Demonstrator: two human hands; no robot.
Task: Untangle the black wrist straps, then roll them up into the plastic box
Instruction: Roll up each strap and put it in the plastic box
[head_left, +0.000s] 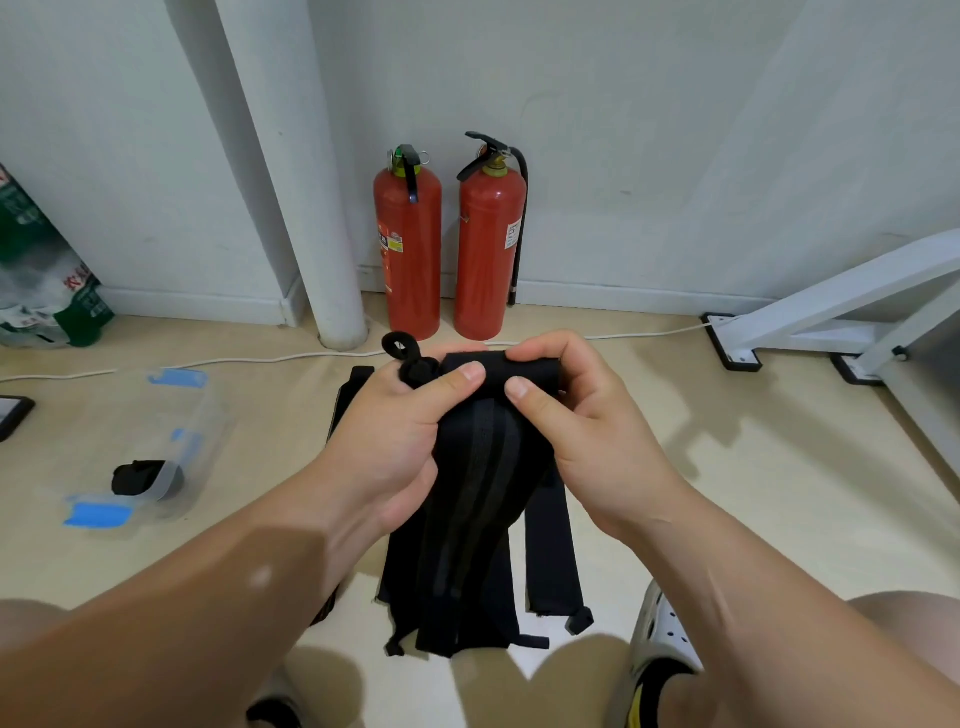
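Strap (498, 371) part-rolled, held above floor (779, 467)

Left hand (395, 441) and right hand (587, 421) both pinch the rolled end, each grip closed with thumb on top. Its tail hangs onto loose straps (550, 545) on the floor. Plastic box (202, 410) lies left, one roll (137, 477) inside.
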